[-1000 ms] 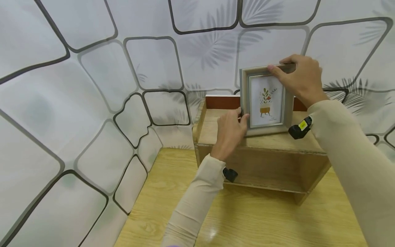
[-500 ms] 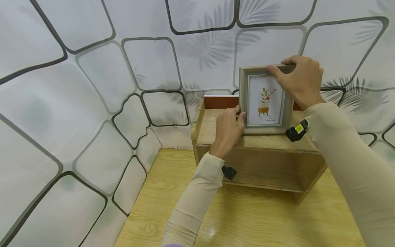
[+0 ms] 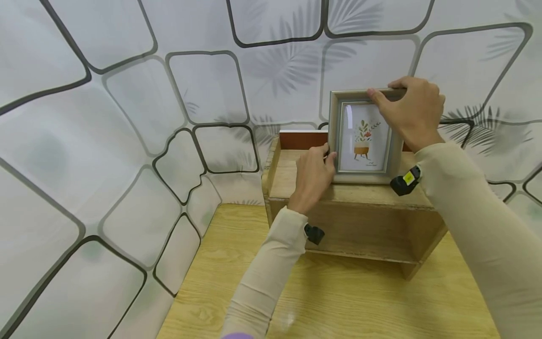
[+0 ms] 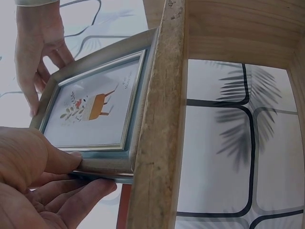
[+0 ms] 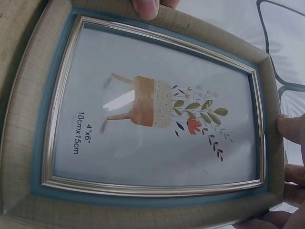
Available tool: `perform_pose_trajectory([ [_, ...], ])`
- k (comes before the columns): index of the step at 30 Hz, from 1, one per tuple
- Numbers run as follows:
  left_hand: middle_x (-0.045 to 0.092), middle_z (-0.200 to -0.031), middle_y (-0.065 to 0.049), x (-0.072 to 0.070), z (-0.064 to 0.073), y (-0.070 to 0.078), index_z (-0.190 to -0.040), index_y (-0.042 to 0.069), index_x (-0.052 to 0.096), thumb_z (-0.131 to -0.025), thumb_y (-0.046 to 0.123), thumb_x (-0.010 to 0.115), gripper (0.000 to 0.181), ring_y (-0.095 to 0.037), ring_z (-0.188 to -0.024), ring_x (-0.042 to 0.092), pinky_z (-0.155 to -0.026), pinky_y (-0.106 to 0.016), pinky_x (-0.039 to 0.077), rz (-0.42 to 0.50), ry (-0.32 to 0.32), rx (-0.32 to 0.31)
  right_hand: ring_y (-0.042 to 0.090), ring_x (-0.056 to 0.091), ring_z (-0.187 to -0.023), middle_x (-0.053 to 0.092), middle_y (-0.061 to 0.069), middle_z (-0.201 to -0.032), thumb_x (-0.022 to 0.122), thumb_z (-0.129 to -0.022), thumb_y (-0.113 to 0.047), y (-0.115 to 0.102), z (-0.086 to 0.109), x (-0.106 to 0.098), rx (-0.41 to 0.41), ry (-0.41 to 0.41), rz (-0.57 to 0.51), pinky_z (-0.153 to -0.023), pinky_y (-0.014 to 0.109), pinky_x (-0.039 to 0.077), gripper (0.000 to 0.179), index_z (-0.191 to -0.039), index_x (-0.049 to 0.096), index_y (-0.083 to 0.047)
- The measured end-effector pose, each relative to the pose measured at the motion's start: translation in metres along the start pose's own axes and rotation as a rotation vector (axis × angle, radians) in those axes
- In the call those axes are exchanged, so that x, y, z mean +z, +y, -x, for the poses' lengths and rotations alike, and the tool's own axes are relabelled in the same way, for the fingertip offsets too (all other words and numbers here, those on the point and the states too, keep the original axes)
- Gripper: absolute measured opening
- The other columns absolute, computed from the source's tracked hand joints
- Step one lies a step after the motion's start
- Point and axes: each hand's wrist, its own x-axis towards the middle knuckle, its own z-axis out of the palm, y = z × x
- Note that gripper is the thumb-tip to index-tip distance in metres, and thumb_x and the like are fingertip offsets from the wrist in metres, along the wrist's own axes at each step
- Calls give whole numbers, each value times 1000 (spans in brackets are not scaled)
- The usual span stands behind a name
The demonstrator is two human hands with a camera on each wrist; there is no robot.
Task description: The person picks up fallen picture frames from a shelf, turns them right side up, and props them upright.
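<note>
A picture frame (image 3: 364, 136) with a beige-grey border stands upright on top of a small wooden shelf (image 3: 292, 188). Behind its glass is a print of a potted plant (image 5: 152, 102). My left hand (image 3: 313, 176) pinches the frame's lower left side, thumb in front and fingers behind, as the left wrist view shows. Over the top right corner, my right hand (image 3: 412, 108) grips the border with the thumb on the front face. The left wrist view has the picture frame (image 4: 95, 105) close by the shelf's front edge (image 4: 159, 119).
The shelf stands on a yellow wood-grain surface (image 3: 338, 301), with an open compartment (image 3: 355, 230) below its top. A red-brown strip (image 3: 302, 140) runs along the shelf's back. Patterned wall covering (image 3: 288, 70) rises behind and on the left.
The picture frame has turned and tilted slightly, and a reflection now shows on its glass. Its bottom edge sits a little higher in the head view. Both hands have kept hold of it.
</note>
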Motion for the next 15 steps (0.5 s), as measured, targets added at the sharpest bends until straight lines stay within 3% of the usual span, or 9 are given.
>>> perform_pose_trajectory([
  [8,71,-122,-13,0,0,0,-131,-1,65,-102,18,63,35,-23,-102,72,-87,-36,56,-7,-5,3,44,58,-124,66,21,-128,65,-93,-54,0,3,1,-6,19,0,-107,62,32,64,-126,69,1],
  [15,72,-120,-11,-1,1,-3,-132,-2,65,-103,21,60,37,-22,-107,70,-91,-38,54,24,-18,-10,44,54,-128,62,22,-135,59,-95,-55,0,5,0,4,-14,0,-107,64,31,67,-134,64,0],
])
